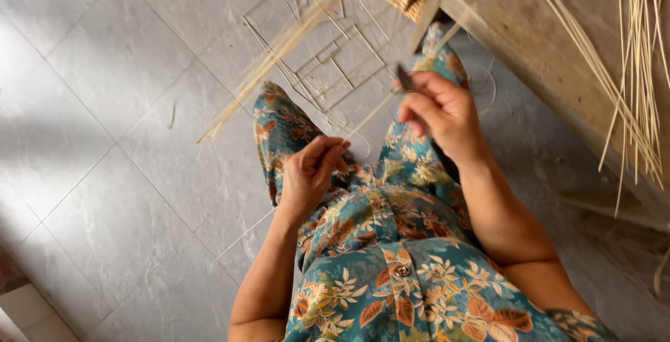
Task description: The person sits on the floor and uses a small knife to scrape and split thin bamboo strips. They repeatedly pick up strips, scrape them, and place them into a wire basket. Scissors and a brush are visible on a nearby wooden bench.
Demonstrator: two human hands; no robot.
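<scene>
**Strip held taut against a blade, close to bare fingers**

Strip point(370, 113) runs pale and thin across the lap, from the left hand point(307, 174) up to the right hand point(440, 115). The left hand's fingers are pinched shut on its lower end, above the floral dress point(391, 244). The right hand is closed around a small dark blade point(404, 78), whose tip stands just beside the strip's upper end; whether the edge touches the strip cannot be told.

Risks, as judged from this pose:
- The blade sits near the right thumb and points toward the loose sticks point(279, 56) on the floor; a slip along the strip could carry the edge into a finger.
- So thin a strip may split unevenly or snap if the pull from the left hand is too hard.
- A frayed edge could drive a splinter into either pinching fingertip.
- More sticks point(638, 70) overhang the bench point(530, 35) at the right elbow, and could be knocked off.
</scene>
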